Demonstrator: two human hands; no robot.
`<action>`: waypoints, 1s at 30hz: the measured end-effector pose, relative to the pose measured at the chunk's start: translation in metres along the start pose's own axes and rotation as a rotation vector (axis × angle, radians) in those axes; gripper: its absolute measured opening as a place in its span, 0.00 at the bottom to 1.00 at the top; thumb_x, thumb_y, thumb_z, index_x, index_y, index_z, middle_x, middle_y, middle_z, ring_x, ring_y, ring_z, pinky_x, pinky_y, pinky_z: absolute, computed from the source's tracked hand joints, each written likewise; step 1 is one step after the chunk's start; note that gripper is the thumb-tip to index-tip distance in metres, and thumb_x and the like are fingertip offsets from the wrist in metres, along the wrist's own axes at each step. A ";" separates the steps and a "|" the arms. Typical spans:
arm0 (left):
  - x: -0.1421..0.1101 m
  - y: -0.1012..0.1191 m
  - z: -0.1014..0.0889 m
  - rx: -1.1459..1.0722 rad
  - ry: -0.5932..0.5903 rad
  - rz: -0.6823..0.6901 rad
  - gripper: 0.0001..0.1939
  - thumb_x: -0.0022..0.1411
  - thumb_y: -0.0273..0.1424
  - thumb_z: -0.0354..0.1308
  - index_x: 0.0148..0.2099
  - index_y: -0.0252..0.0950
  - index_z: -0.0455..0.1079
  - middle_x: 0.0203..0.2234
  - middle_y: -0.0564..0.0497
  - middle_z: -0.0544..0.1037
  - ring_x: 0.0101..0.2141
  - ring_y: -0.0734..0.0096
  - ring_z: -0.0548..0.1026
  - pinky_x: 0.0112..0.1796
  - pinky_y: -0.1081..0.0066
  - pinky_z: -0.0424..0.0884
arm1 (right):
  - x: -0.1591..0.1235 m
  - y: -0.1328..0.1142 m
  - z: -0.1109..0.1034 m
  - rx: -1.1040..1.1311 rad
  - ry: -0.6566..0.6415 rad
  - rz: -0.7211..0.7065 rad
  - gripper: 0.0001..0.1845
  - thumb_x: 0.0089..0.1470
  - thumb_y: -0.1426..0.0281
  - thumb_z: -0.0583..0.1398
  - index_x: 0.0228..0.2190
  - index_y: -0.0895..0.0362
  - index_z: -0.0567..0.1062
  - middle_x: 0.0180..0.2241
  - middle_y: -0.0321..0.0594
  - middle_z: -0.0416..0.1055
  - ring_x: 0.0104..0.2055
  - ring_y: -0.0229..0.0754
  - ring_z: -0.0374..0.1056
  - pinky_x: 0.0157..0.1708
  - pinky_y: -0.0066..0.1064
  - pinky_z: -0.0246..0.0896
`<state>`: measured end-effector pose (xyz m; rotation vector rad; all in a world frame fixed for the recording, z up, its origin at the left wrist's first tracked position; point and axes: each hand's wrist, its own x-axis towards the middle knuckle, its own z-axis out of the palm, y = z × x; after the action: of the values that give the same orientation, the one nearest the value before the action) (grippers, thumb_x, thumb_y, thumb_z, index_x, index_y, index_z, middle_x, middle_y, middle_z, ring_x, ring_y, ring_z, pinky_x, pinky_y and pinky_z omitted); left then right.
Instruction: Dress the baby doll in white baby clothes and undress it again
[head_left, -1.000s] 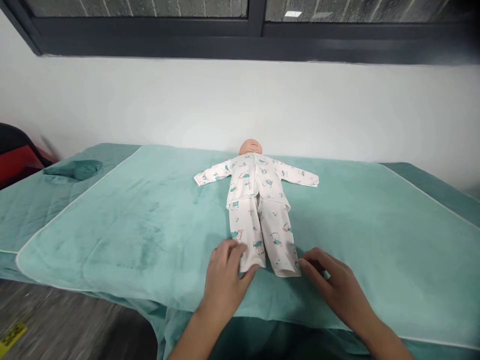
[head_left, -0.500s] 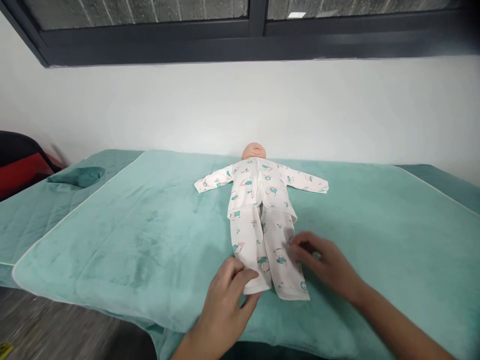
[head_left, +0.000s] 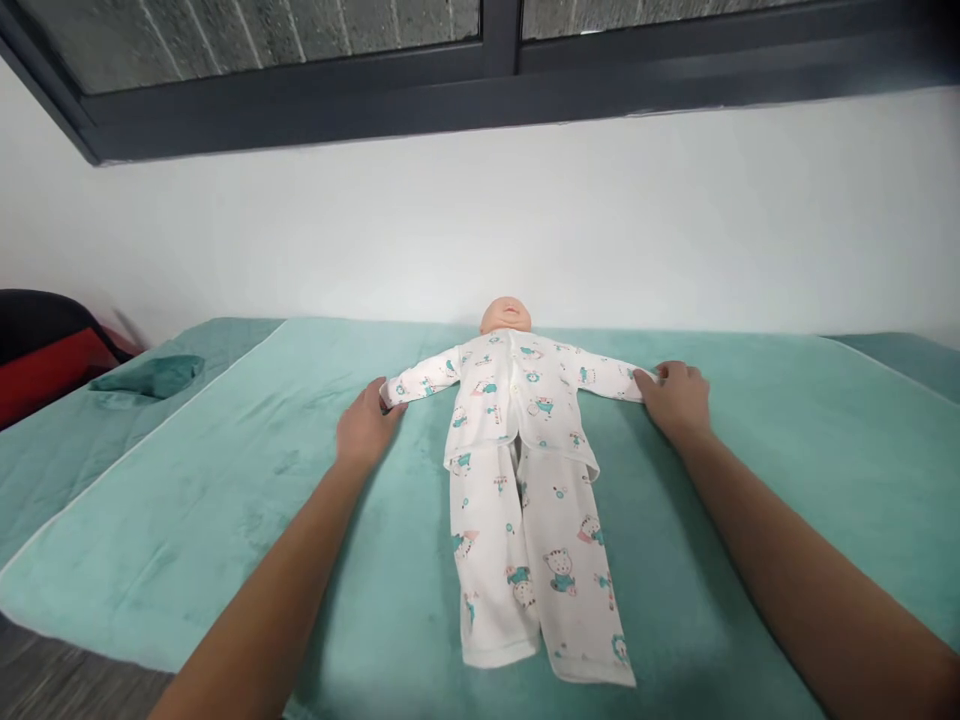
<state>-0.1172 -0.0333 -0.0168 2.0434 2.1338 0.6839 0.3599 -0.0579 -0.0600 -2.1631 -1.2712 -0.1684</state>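
Note:
A baby doll [head_left: 507, 314] lies on its back, its head toward the wall. It wears a white printed long-sleeved top [head_left: 491, 400] and matching trousers [head_left: 495, 550]; both sleeves stretch out sideways, and the legs point toward me. My left hand [head_left: 367, 428] is closed on the cuff of the sleeve at the left. At the opposite side, my right hand [head_left: 677, 400] grips the end of the other sleeve between thumb and fingers. The doll's own hands and feet are hidden by the clothes.
Under the doll a green padded cover [head_left: 225, 480] spreads over the bed. A white wall [head_left: 480, 220] and dark window frame [head_left: 300, 110] stand behind. At the far left are a small green cloth bundle [head_left: 150, 376] and a red and black object [head_left: 52, 360].
Both hands have left the trouser legs and moved up and outward to the sleeve ends, taking hold of them. The view has shifted slightly.

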 end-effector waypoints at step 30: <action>0.012 0.002 0.018 0.180 -0.010 0.204 0.32 0.71 0.45 0.36 0.70 0.34 0.48 0.68 0.40 0.55 0.66 0.55 0.55 0.63 0.52 0.52 | -0.027 -0.041 0.009 -0.026 -0.176 -0.463 0.31 0.65 0.56 0.45 0.63 0.59 0.58 0.62 0.52 0.60 0.65 0.53 0.54 0.62 0.49 0.51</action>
<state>-0.1095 -0.0171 -0.0290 2.3768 2.0677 0.5186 0.3103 -0.0590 -0.0601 -1.9033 -1.8676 -0.1851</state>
